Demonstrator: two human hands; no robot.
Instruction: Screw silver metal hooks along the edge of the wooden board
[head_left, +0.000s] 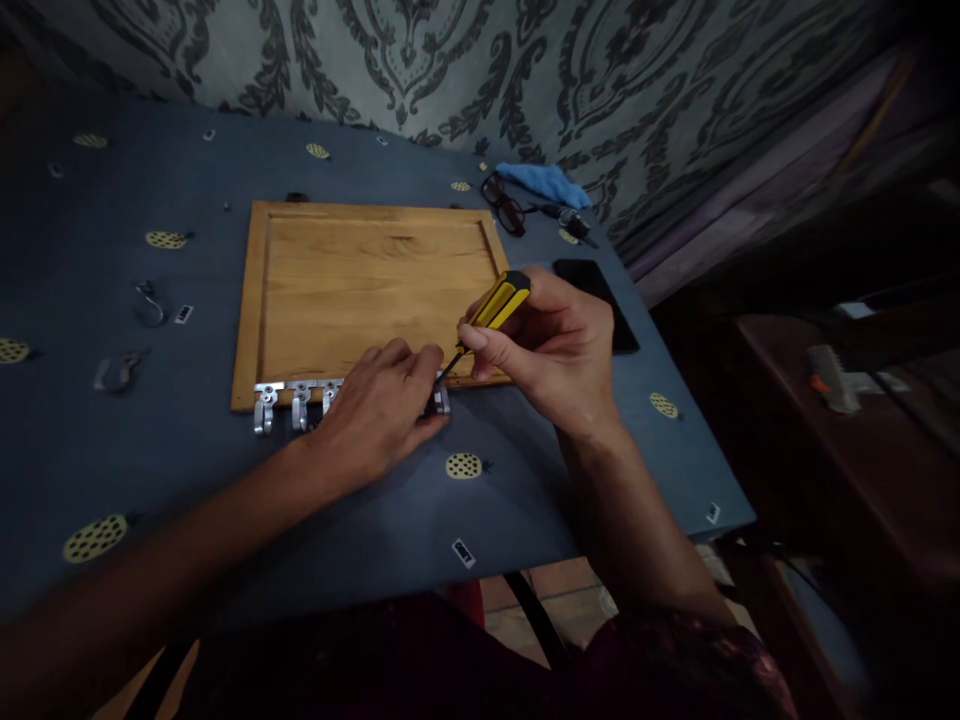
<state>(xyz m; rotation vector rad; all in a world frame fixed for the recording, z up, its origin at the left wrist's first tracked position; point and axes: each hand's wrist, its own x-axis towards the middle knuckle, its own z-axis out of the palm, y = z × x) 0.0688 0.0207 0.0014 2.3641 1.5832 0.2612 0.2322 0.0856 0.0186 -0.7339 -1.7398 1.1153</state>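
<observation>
A wooden panel point(367, 290) with a raised frame lies flat on the blue table. Several metal hooks or hinges point(300, 403) stand in a row along its near edge. My left hand point(382, 405) rests over the right part of that row, its fingers closed at a metal piece point(442, 397) near the panel's edge. Between the fingers and thumb of my right hand point(555, 345) is a yellow and black screwdriver point(504, 298), tilted, with its shaft reaching down to that metal piece. The tip is hidden near my left fingers.
Loose metal pieces point(122, 370) lie on the table's point(172, 450) left side. Sunglasses point(504, 205), a blue cloth point(546, 183), keys point(574, 224) and a black phone point(600, 300) are behind and right of the panel. A patterned wall rises at the back.
</observation>
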